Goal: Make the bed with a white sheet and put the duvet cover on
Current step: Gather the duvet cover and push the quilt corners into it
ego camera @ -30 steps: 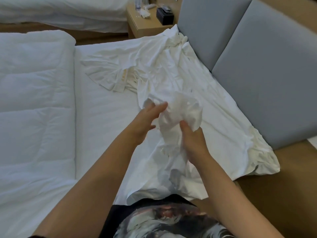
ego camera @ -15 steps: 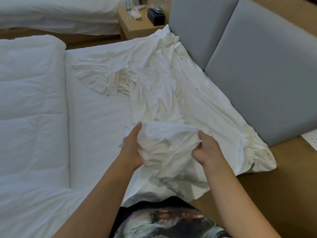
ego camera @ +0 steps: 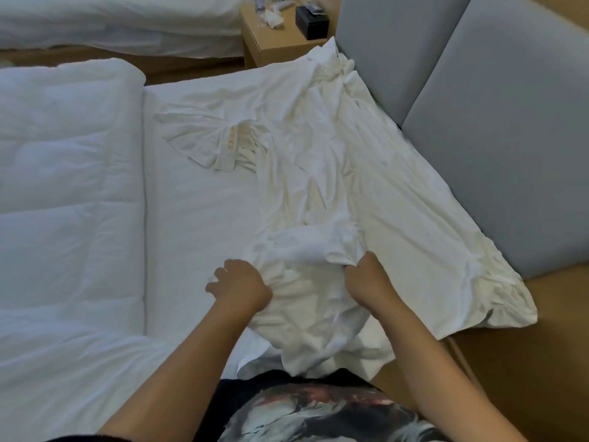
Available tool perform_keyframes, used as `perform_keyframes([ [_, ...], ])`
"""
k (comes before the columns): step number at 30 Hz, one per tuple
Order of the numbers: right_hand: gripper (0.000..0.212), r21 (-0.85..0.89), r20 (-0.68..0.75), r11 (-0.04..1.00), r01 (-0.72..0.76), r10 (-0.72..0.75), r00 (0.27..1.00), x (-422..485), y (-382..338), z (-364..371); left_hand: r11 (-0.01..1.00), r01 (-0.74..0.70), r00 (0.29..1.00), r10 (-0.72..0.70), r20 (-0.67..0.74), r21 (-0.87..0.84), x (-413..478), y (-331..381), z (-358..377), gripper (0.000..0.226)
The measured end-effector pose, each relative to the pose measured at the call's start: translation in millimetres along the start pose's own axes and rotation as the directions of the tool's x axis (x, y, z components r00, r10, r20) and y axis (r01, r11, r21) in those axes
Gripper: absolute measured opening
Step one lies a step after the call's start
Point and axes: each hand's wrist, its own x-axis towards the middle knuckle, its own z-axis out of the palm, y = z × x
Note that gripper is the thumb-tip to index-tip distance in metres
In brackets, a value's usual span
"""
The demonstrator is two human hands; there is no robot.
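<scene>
The cloth (ego camera: pixel 318 173) is the thing in play. It lies crumpled on the bed (ego camera: pixel 197 218) in a long band running right along the headboard (ego camera: pixel 494 138), its far end heaped against the headboard's far panel and its near corner spilling off the bed at the headboard's near end. Whether it is the sheet or the duvet cover I cannot tell. A patch with orange lettering shows on a fold turned away from the headboard.

Both hands work the near end of that band, a short way out from the headboard, most likely to gather the fabric and hunt for an edge or corner before spreading it. The right hand (ego camera: pixel 366 282) is a tight fist, knuckles up, fingers buried in a bunched wad of cloth. The left hand (ego camera: pixel 239 287) sits on the side farther from the headboard, back to the camera, fingers bent down over a fold at the cloth's edge. It seems to grip, though how firmly is hidden beneath the palm. Both forearms reach forward from the body, roughly parallel, wrists level.

The duvet (ego camera: pixel 63 186), bare and quilted, is pushed to the bed's side opposite the headboard, presumably to keep the middle free. A nightstand (ego camera: pixel 274 43) stands just beyond the headboard's far end.
</scene>
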Motion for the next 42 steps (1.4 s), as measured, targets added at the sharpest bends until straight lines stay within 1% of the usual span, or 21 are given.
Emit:
perform_keyframes([
  [1,0.037,0.061,0.010,0.997,0.042,-0.043,0.999,-1.3,-10.0,2.7,0.996,-0.048,0.999,0.047,-0.011,-0.074,-7.7,9.8,-0.3,0.077],
  [2,0.037,0.051,0.016,0.995,0.088,-0.089,0.996,-4.2,-18.3,5.4,0.953,-0.106,0.993,0.114,0.012,-0.283,-12.8,16.6,-4.5,0.086],
  [3,0.035,-0.014,0.041,0.991,0.132,-0.132,0.990,-8.0,-25.7,8.3,0.800,-0.077,0.981,0.167,0.098,-0.595,-21.7,26.7,-13.9,0.091],
  [4,0.033,-0.089,0.089,0.980,0.177,-0.169,0.982,-13.2,-31.9,12.2,0.551,0.070,0.949,0.220,0.226,-0.831,-34.2,38.1,-26.4,0.090],
  [6,0.028,-0.188,0.209,0.944,0.270,-0.230,0.950,-28.5,-42.5,20.3,0.213,0.261,0.914,0.258,0.312,-0.942,-49.8,60.2,-40.3,0.074],
  [7,0.023,-0.186,0.225,0.930,0.316,-0.272,0.935,-35.5,-45.0,24.6,0.114,0.226,0.929,0.273,0.249,-0.967,-49.9,55.1,-42.0,0.056],
  [8,0.015,-0.163,0.194,0.927,0.339,-0.306,0.932,-40.3,-46.1,26.7,-0.035,0.293,0.934,0.223,0.278,-0.955,-53.3,54.3,-49.1,0.043],
  [9,0.008,-0.139,0.128,0.928,0.345,-0.328,0.936,-41.6,-45.8,26.5,-0.046,0.345,0.904,0.286,0.319,-0.937,-51.8,54.5,-55.4,0.038],
  [13,0.004,-0.216,-0.133,0.934,0.286,-0.318,0.939,-31.6,-36.4,25.6,-0.178,0.281,0.936,0.268,0.228,-0.943,-40.5,51.3,-76.7,0.025],
  [16,0.020,-0.125,-0.283,0.967,0.223,-0.250,0.926,-23.4,-27.7,18.1,-0.295,0.245,0.938,0.312,0.149,-0.923,-50.9,50.7,-84.7,0.027],
  [18,0.036,-0.170,-0.305,0.930,0.326,-0.364,0.880,-16.2,-22.3,5.6,-0.430,0.277,0.898,0.435,0.072,-0.859,-53.7,43.7,-90.8,0.032],
  [20,0.030,-0.032,-0.257,0.892,0.450,-0.443,0.859,-11.1,-22.6,-6.4,-0.564,0.335,0.845,0.534,-0.024,-0.755,-51.9,32.5,-96.7,0.035],
  [22,0.030,0.229,-0.234,0.882,0.411,-0.360,0.903,-13.9,-34.6,-12.1,-0.594,0.253,0.857,0.504,-0.108,-0.764,-51.4,28.7,-95.1,0.043],
  [24,0.026,0.333,-0.196,0.871,0.362,-0.312,0.930,-19.8,-46.7,-7.3,-0.439,0.240,0.875,0.484,-0.003,-0.866,-56.0,32.6,-87.2,0.067],
  [26,0.009,0.269,-0.113,0.888,0.374,-0.356,0.927,-30.2,-55.9,4.0,-0.311,0.340,0.853,0.498,0.153,-0.887,-64.0,37.0,-75.1,0.076],
  [29,0.019,0.173,-0.010,0.906,0.385,-0.389,0.921,-42.2,-58.0,19.8,-0.257,0.342,0.862,0.469,0.193,-0.904,-66.4,35.2,-69.7,0.019],
  [32,0.035,0.011,-0.109,0.897,0.443,-0.439,0.892,-45.0,-51.0,27.5,-0.235,0.183,0.945,0.311,0.104,-0.955,-58.5,37.0,-73.2,0.016],
  [34,0.034,-0.021,-0.284,0.894,0.448,-0.435,0.854,-41.4,-45.9,28.9,-0.274,0.104,0.956,0.294,0.020,-0.956,-58.4,40.9,-78.3,0.013],
  [36,0.027,0.114,-0.387,0.928,0.356,-0.288,0.876,-33.5,-43.1,21.4,-0.438,0.149,0.931,0.364,-0.023,-0.886,-59.8,40.8,-86.3,0.012],
  [39,0.011,0.111,-0.280,0.916,0.386,-0.343,0.896,-25.8,-36.1,5.1,-0.634,0.273,0.927,0.374,0.023,-0.723,-52.8,31.1,-90.6,0.014],
  [42,0.011,0.198,-0.224,0.853,0.483,-0.440,0.870,-42.5,-42.9,9.0,-0.588,0.332,0.920,0.374,0.116,-0.737,-57.4,27.6,-81.1,0.024],
])
